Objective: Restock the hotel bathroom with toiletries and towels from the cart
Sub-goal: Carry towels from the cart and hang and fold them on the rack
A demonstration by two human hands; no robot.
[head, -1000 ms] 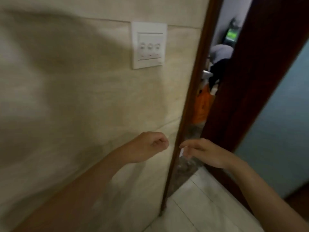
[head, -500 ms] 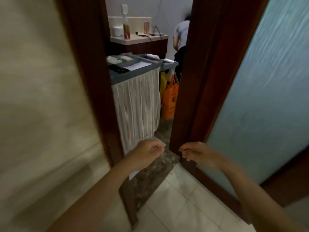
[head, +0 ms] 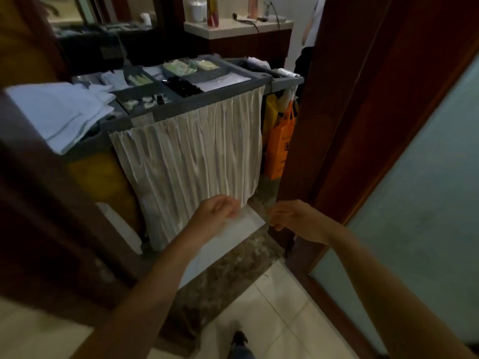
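Well, we face the cart [head: 207, 97] with the left hand [head: 215, 212] and right hand [head: 295, 220] low before its curtain [head: 191, 151], each grip loosely curled and empty. We should reach up for the folded towels [head: 57, 112] on top, both hands under the stack — toiletries [head: 178, 67] after.

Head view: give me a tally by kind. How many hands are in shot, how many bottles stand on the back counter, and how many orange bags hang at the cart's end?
Hands: 2, left hand and right hand
Bottles: 2
Orange bag: 1
Total: 5
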